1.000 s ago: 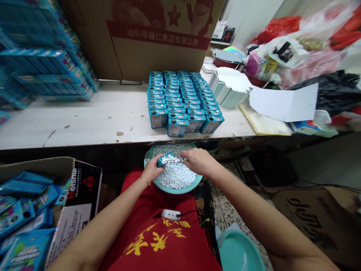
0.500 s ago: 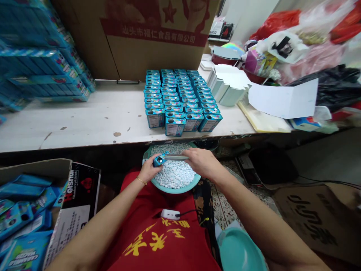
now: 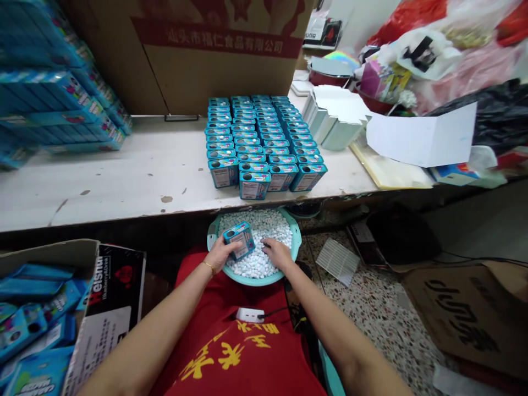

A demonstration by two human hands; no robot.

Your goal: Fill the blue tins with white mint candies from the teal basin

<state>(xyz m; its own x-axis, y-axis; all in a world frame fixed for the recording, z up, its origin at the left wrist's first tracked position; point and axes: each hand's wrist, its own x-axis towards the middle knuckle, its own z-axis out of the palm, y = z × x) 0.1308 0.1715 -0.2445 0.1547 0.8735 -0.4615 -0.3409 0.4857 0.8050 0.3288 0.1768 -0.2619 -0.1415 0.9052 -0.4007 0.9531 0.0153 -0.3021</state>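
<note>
My left hand (image 3: 219, 253) is closed around a small blue candy box (image 3: 240, 241), tilted over a teal basin (image 3: 296, 242) of small white candies (image 3: 256, 265). A printed panel on the box's side faces me. My right hand (image 3: 277, 254) reaches down into the candies, to the right of the box and apart from it. Its fingers are curled in with their tips among the candies, so what they hold is hidden. On the table above the basin, similar blue boxes (image 3: 254, 186) stand upright in several tight rows.
The white table (image 3: 173, 165) carries stacked blue packs (image 3: 82, 124) at left and folded white card (image 3: 340, 118) at right. A large carton (image 3: 223, 77) stands behind. At lower left, an open carton (image 3: 105, 330) holds more blue packages. Another carton (image 3: 457, 313) is at right.
My right hand has moved down and left into the candies; the long pale tool it held across the box is out of sight. My left hand has turned the box so its side shows.
</note>
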